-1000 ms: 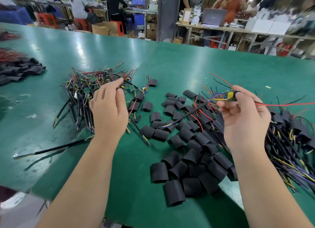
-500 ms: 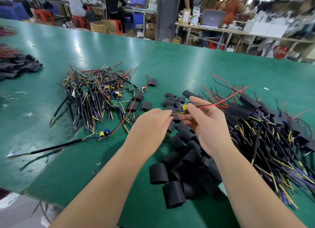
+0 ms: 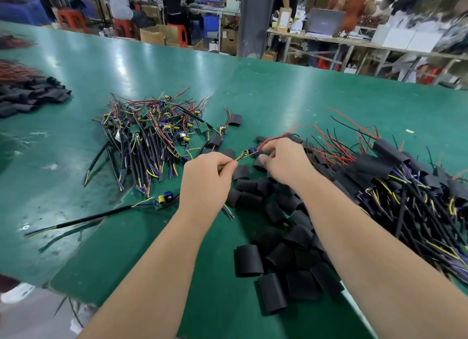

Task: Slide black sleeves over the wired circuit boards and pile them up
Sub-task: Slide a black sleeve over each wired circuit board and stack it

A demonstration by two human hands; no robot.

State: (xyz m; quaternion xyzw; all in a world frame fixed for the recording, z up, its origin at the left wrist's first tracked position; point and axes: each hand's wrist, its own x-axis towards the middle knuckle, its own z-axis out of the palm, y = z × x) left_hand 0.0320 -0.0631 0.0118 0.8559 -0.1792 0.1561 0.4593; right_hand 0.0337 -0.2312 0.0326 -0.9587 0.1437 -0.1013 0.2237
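Above the heap of loose black sleeves point(image 3: 276, 252), we pinch the wired circuit board point(image 3: 249, 151) between left hand point(image 3: 205, 184) and right hand point(image 3: 286, 161), fingers point(image 3: 226, 166) clenched on its leads, which we should keep taut for sleeving.

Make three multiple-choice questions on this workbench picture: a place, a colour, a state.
1. The sleeved boards are piled where? A) right of the loose sleeves B) left of them C) on top of them
2. The table is: A) white B) green C) brown
3. The board between the hands is: A) sleeved B) lying flat C) unsleeved, held by left hand and right hand
Answers: A, that pile lies rightmost; B, its top is green; C, its blue and yellow parts show.
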